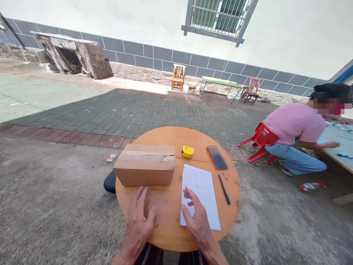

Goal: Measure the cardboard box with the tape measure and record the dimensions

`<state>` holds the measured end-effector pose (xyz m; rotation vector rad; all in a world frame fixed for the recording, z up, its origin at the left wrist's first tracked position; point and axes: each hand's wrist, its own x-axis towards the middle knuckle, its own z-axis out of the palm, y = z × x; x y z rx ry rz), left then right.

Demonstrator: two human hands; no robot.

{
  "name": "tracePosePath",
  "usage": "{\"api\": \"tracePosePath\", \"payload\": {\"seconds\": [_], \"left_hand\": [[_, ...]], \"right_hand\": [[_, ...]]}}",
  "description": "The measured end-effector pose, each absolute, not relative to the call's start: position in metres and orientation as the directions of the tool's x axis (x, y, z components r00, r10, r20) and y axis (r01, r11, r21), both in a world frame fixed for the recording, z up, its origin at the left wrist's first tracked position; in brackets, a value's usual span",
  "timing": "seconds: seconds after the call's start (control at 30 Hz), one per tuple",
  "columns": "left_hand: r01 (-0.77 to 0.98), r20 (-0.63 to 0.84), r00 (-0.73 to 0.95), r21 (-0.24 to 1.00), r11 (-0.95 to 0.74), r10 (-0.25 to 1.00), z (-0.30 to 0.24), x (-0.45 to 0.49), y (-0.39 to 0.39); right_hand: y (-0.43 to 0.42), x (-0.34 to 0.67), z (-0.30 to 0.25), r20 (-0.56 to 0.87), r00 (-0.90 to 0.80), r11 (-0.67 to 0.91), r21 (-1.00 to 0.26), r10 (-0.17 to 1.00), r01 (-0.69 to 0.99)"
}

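Note:
On a round wooden table (162,221) sits a closed, taped cardboard box (146,165) at the left. My left hand (140,217) is open in front of the box, fingers pointing at its lower edge and holding nothing; whether the fingertips touch it I cannot tell. Over a sheet of white paper (200,184), my right hand (195,215) is open, thumb and fingers apart and bent, with nothing between them. A yellow tape measure (188,151) lies behind the paper. To the right of the paper are a black pen (224,189) and a blurred phone with a reddish edge (217,157).
At the right a person in a pink shirt (298,123) sits on a red plastic chair (263,141) at another table (342,141). A bottle (311,186) lies on the ground there. Along the far wall stand a yellow chair (178,77) and a folding table (220,81).

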<state>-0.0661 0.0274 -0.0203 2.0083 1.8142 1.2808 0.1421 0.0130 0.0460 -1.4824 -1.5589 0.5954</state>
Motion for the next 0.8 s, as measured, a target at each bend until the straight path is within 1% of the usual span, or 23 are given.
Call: {"api": "tracePosePath", "payload": {"seconds": [0.03, 0.07, 0.1, 0.13, 0.17, 0.2, 0.23, 0.27, 0.3, 0.33, 0.37, 0.43, 0.53, 0.7, 0.8], "left_hand": [[0.75, 0.468, -0.052, 0.601, -0.275, 0.882, -0.025, -0.061, 0.017], [0.755, 0.45, -0.013, 0.59, -0.287, 0.893, -0.027, -0.056, 0.008], [0.757, 0.437, 0.021, 0.581, -0.3, 0.899, -0.028, -0.051, 0.0], [0.756, 0.432, 0.049, 0.573, -0.316, 0.9, -0.028, -0.046, -0.005], [0.752, 0.437, 0.071, 0.567, -0.336, 0.897, -0.026, -0.042, -0.009], [0.745, 0.447, 0.089, 0.563, -0.357, 0.89, -0.023, -0.037, -0.01], [0.736, 0.458, 0.108, 0.559, -0.381, 0.882, -0.019, -0.031, -0.01], [0.726, 0.465, 0.133, 0.556, -0.406, 0.875, -0.015, -0.026, -0.01], [0.715, 0.469, 0.166, 0.549, -0.433, 0.868, -0.011, -0.02, -0.008], [0.707, 0.465, 0.203, 0.54, -0.457, 0.862, -0.008, -0.014, -0.007], [0.703, 0.457, 0.238, 0.528, -0.477, 0.857, -0.005, -0.009, -0.006], [0.706, 0.432, 0.298, 0.5, -0.501, 0.851, -0.003, 0.0, -0.006], [0.718, 0.4, 0.359, 0.458, -0.523, 0.843, -0.006, 0.01, -0.007], [0.736, 0.432, 0.412, 0.36, -0.573, 0.802, -0.017, 0.015, -0.008], [0.749, 0.446, 0.411, 0.332, -0.573, 0.795, -0.018, 0.016, -0.009]], "right_hand": [[0.003, 0.154, 0.059, 0.323, 0.156, 0.191, -0.816, 0.933, 0.546], [-0.004, 0.168, 0.074, 0.388, 0.249, 0.196, -0.807, 0.888, 0.557], [-0.006, 0.184, 0.091, 0.463, 0.361, 0.21, -0.803, 0.809, 0.558], [-0.004, 0.2, 0.106, 0.553, 0.492, 0.262, -0.8, 0.672, 0.54], [0.001, 0.217, 0.117, 0.626, 0.583, 0.305, -0.772, 0.518, 0.557], [0.007, 0.232, 0.123, 0.665, 0.62, 0.309, -0.745, 0.417, 0.592], [0.013, 0.245, 0.123, 0.659, 0.609, 0.264, -0.744, 0.441, 0.614], [0.017, 0.256, 0.116, 0.57, 0.543, 0.156, -0.765, 0.616, 0.625], [0.017, 0.263, 0.105, 0.43, 0.452, 0.043, -0.76, 0.782, 0.648], [0.014, 0.266, 0.089, 0.314, 0.381, -0.028, -0.739, 0.869, 0.673], [0.008, 0.267, 0.072, 0.257, 0.345, -0.058, -0.722, 0.903, 0.69], [-0.009, 0.265, 0.039, 0.215, 0.329, -0.09, -0.699, 0.92, 0.709], [-0.024, 0.269, 0.013, 0.225, 0.372, -0.144, -0.652, 0.9, 0.744], [0.004, 0.3, 0.016, 0.17, 0.368, -0.274, -0.411, 0.914, 0.87], [0.029, 0.31, 0.013, 0.146, 0.364, -0.303, -0.326, 0.92, 0.895]]}}
